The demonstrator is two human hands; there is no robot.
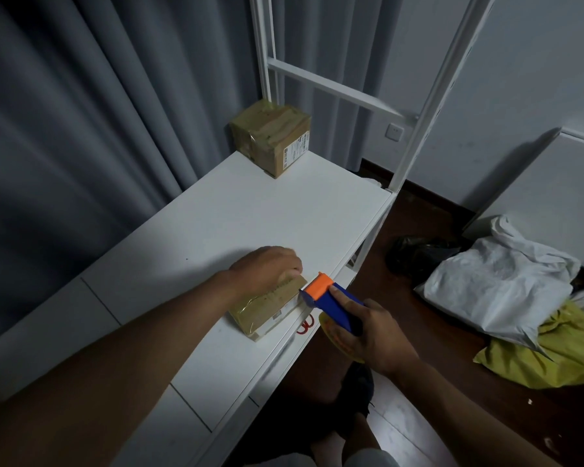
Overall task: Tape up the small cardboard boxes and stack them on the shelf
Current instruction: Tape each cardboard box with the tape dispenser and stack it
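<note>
A small flat cardboard box [265,310] lies near the front edge of the white shelf board [250,224]. My left hand [267,267] grips its far end and holds it down. My right hand [368,328] grips a blue and orange tape dispenser [331,298], whose orange head touches the box's right side. The roll of tape sits below my palm, mostly hidden. A second, taller box [272,136], wrapped in tape, stands at the far corner of the board.
White shelf uprights [422,123] rise at the far end, with grey curtains [81,129] behind. Red scissors [305,325] lie on a lower level by the box. White, black and yellow bags [499,284] lie on the dark wooden floor to the right.
</note>
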